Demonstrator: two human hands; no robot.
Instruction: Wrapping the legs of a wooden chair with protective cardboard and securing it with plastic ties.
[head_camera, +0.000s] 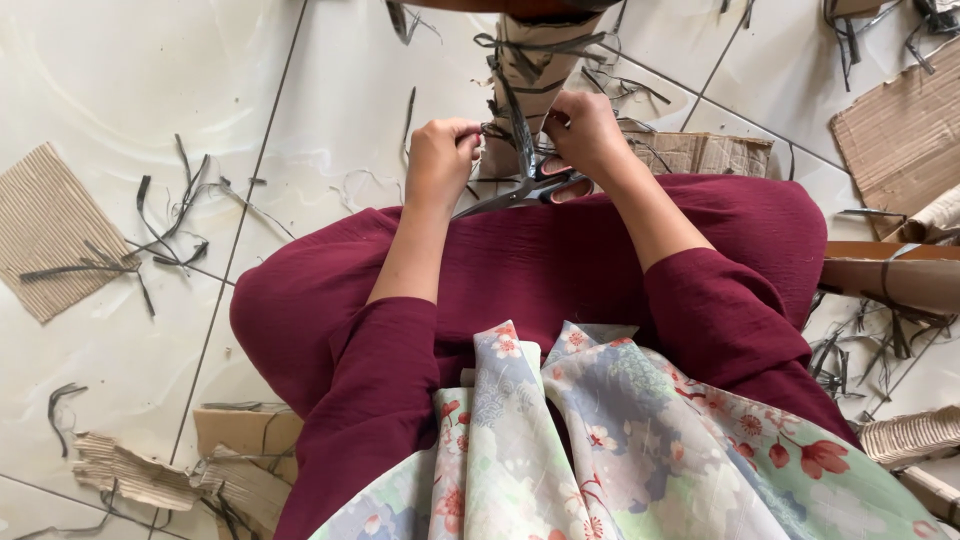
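Tiled floor (120, 80) littered: corrugated cardboard (45, 230) at left, torn pieces (240, 450) near the knee, more sheets (900, 130) and rolls (885, 275) at right, dark strap offcuts (165, 225) scattered. Scissors (525, 185) lie on the maroon lap (560, 260), just under the hands, blades pointing left. Both hands pinched shut on a thin dark strap (500, 130) wound in several loose turns around a cardboard roll (535, 70); left hand (440, 160), right hand (585, 130). Roll stands between the knees, partly hidden by both hands.

Both hands, left (440, 160) and right (585, 130), pinch dark strips (515, 110) above scissors (520, 188) on the lap.
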